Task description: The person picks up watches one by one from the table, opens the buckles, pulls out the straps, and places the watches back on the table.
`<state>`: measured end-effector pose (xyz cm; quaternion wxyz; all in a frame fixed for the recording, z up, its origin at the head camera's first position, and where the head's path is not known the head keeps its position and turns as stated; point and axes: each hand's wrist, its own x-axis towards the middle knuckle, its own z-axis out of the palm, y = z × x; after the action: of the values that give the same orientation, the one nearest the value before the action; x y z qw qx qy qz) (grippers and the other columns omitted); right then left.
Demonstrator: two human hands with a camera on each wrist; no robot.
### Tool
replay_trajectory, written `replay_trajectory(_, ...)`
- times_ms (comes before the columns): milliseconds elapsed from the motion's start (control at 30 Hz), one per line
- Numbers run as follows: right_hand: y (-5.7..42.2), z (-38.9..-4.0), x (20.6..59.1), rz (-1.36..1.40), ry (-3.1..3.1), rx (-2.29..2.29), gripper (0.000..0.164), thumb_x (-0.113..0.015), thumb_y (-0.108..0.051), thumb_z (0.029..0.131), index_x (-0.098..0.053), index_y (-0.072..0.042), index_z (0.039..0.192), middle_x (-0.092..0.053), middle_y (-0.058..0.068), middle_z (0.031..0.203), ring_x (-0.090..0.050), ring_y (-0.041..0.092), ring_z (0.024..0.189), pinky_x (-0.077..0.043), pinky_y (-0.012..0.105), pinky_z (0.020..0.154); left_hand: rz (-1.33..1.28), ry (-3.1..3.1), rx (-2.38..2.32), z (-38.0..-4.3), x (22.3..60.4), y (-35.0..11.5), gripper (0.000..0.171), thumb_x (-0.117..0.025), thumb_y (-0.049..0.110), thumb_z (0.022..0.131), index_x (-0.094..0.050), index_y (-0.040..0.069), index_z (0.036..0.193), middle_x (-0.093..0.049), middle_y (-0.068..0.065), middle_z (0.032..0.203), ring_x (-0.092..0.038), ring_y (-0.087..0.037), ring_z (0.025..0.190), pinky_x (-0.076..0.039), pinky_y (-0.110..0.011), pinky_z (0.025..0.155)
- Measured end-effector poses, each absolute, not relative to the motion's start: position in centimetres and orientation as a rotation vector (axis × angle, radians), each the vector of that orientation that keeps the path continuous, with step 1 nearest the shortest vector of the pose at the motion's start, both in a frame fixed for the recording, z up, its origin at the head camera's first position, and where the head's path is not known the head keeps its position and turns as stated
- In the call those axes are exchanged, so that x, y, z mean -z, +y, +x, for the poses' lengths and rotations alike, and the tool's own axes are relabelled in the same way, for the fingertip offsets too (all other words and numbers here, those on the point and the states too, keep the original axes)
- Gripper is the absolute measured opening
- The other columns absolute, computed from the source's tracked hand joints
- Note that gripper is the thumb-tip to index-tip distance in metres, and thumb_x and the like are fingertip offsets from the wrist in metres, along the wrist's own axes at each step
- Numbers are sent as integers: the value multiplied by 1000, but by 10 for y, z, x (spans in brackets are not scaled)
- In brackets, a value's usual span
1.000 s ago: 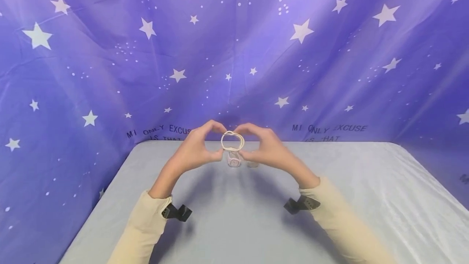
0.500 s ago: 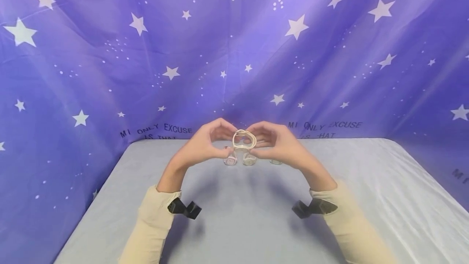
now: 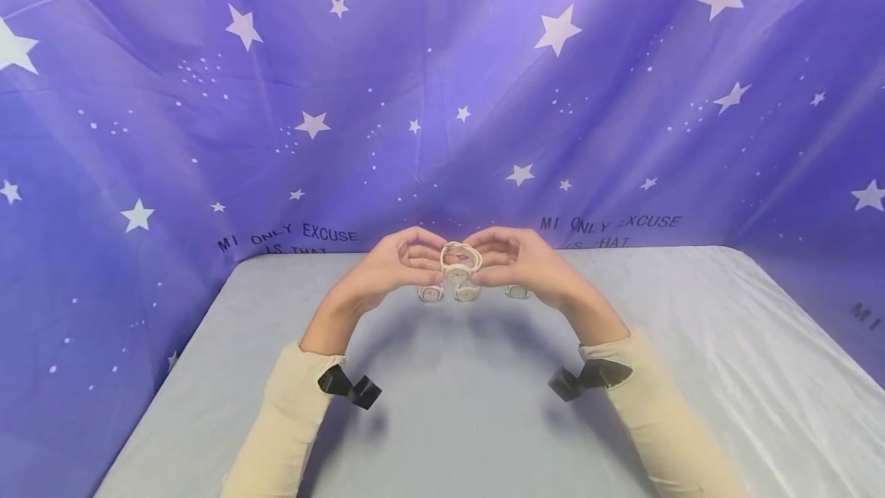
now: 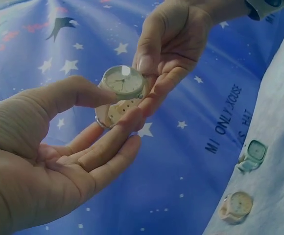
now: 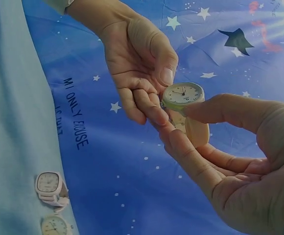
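A cream wristwatch (image 3: 457, 273) with a round dial is held up above the table, its strap closed in a loop. My left hand (image 3: 380, 275) pinches one side of it between thumb and fingers. On the opposite side, my right hand (image 3: 528, 271) grips it the same way. Both wrist views show the watch dial (image 4: 124, 81) facing up, with thumbs at the case and fingers under the strap. Below and beyond the hands, a pink square watch (image 3: 430, 294), a cream round watch (image 3: 466, 293) and a green square watch (image 3: 517, 292) lie in a row.
A pale grey cloth covers the table (image 3: 456, 421). Behind its far edge hangs a purple-blue curtain (image 3: 442, 98) with white stars and printed lettering. Black camera mounts (image 3: 362, 390) sit on both wrists, over cream sleeves (image 3: 273, 421).
The held watch has tilted, so its dial now faces the head camera. Both hands have shifted slightly right in view. The watches lying on the table have come out from behind the hands.
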<state>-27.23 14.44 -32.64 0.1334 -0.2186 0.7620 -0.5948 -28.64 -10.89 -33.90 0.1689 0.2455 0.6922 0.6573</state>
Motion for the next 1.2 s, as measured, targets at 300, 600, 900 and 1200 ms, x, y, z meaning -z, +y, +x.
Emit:
replay_trajectory(300,141,-275,327,-555,2195,1698,56,-79,-3,82,-58,-2,134,-68,16,124,-70,23,108,-60,36,94,571,1922,-1869,-287,339,-111,54,-69,-6,84,-50,-6,134,-75,-6,104,-73,-15,92,-60,-34,93)
replay_trajectory(600,138,-273,328,-530,2140,1748,61,-77,0,82,-53,-2,138,-68,14,121,-70,21,105,-60,33,91,521,2003,-1888,-281,334,-107,39,-68,3,93,-54,-4,128,-77,-7,100,-74,-16,88,-57,-49,99)
replay_trajectory(900,139,-268,327,-544,2107,1805,54,-75,-11,90,-54,-9,140,-67,16,130,-68,23,115,-52,45,105,509,2016,-2051,-277,334,-99,33,-73,-2,89,-59,-2,119,-77,-3,92,-74,-15,80,-62,-47,90)
replay_trajectory(1200,135,-263,323,-525,2212,1879,47,-76,-8,89,-62,-4,133,-71,16,122,-72,20,107,-56,42,102,661,2086,-2076,-273,331,-99,36,-74,-3,87,-64,-2,121,-75,-10,102,-75,-25,94,-62,-34,88)
